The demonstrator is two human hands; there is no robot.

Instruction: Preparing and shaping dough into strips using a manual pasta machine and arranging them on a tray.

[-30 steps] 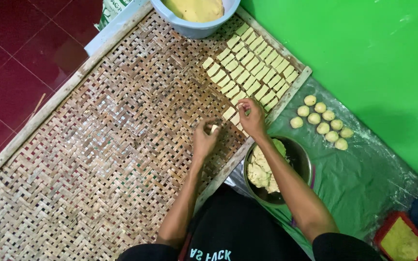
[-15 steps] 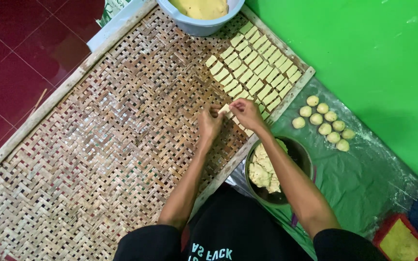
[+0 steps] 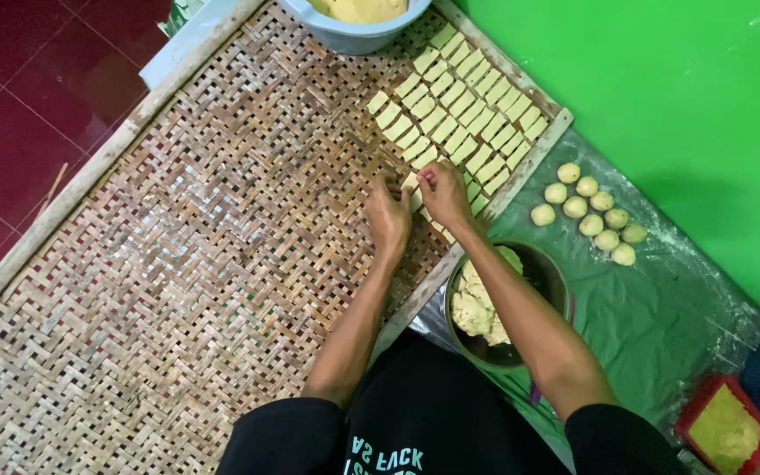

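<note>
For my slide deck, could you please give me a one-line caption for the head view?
Both hands, left hand and right hand, set a pale dough piece beside rows on a woven bamboo tray.

dough piece point(image 3: 410, 183): mostly hidden between the fingertips of both hands
grey basin point(image 3: 354, 26): cut by top edge
red tray point(image 3: 725, 428): cut by bottom edge
woven bamboo tray point(image 3: 134, 290): runs off left, bottom

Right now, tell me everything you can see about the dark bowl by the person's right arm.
The dark round bowl sits on the green plastic sheet, just off the woven bamboo tray's wooden edge. It looks like metal or dark enamel, upright, and holds lumps of pale yellow dough on its left side. The person's right forearm crosses above it.
</note>
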